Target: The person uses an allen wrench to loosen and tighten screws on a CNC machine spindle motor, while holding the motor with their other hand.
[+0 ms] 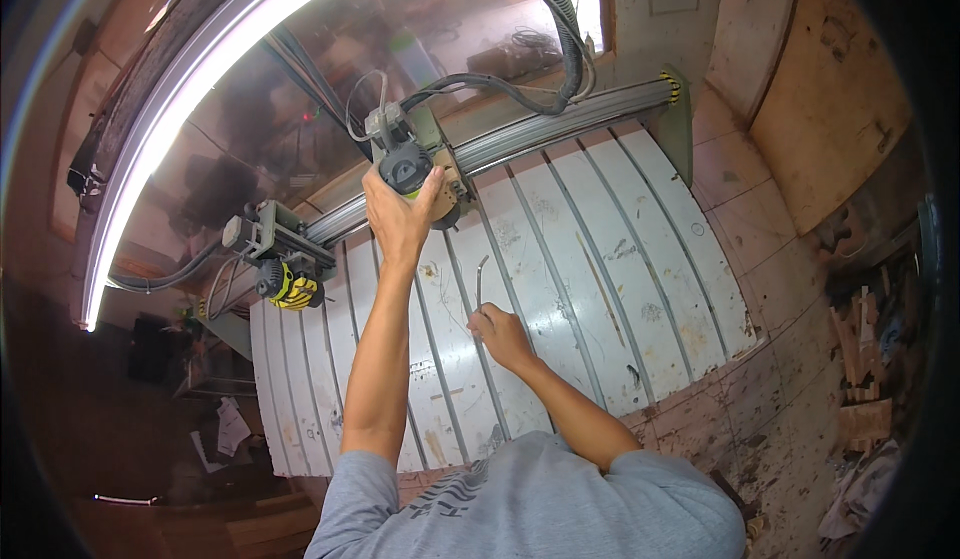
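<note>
My left hand (398, 214) reaches up and grips the underside of a grey-green router motor (405, 162) mounted on a carriage of the long grey gantry rail (560, 129). My right hand (500, 334) rests lower on the white slatted machine bed (600, 259), closed around the lower end of a thin bent grey metal rod (481, 277) that points up toward the motor. Black cables and a ribbed hose (565, 29) run from the carriage toward the top.
A second motor unit with a yellow-and-black body (290, 284) hangs on the rail at the left end. A bright light strip (180, 89) curves along the upper left. Wood offcuts (865, 369) and sawdust lie on the tiled floor (780, 389) at the right.
</note>
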A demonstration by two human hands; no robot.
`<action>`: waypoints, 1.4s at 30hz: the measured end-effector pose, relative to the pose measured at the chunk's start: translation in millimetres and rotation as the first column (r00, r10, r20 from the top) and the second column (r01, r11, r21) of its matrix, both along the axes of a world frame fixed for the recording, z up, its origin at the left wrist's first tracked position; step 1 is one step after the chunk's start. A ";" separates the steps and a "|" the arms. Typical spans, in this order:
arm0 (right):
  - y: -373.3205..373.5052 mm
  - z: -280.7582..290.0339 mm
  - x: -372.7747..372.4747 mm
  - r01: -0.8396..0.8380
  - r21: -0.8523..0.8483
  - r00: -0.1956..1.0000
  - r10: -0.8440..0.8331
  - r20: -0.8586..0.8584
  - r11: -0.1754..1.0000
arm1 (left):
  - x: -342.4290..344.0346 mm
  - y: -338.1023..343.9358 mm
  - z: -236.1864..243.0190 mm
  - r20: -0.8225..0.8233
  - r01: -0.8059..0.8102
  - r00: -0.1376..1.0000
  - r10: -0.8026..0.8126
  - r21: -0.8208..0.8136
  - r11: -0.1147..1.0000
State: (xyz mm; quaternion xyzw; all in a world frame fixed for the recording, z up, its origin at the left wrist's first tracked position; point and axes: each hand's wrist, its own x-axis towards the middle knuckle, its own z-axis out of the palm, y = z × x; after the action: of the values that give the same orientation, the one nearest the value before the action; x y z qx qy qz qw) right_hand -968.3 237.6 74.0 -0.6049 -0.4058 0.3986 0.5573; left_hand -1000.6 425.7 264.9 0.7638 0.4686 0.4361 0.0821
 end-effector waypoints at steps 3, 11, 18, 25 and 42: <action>-0.4 -6.2 5.6 -0.002 -0.027 0.999 0.003 0.037 1.000 | -1.1 -2.3 8.3 -0.016 -0.004 1.000 0.003 -0.053 0.999; 2.1 -11.9 20.2 0.049 -0.042 0.996 -0.046 0.074 0.998 | 1.6 -0.9 4.8 0.000 0.000 1.000 0.000 -0.010 1.000; -3.3 -15.1 22.0 0.028 -0.033 0.997 -0.026 0.077 0.999 | -2.4 -0.7 3.4 -0.003 0.006 1.000 -0.006 -0.022 1.000; -3.6 -19.5 25.8 0.039 -0.059 0.997 -0.035 0.069 0.997 | -0.7 -0.4 4.2 0.000 0.017 1.000 -0.017 -0.006 1.000; -2.4 -28.1 29.4 0.022 -0.078 0.997 -0.017 0.076 0.997 | -2.3 -0.2 4.0 0.022 0.029 0.999 -0.027 -0.058 0.998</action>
State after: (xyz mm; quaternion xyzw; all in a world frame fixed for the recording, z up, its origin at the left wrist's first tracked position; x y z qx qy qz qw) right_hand -938.8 235.2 45.9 -0.6448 -0.4045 0.3857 0.5213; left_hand -1002.9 425.5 268.9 0.7628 0.4695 0.4294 0.1154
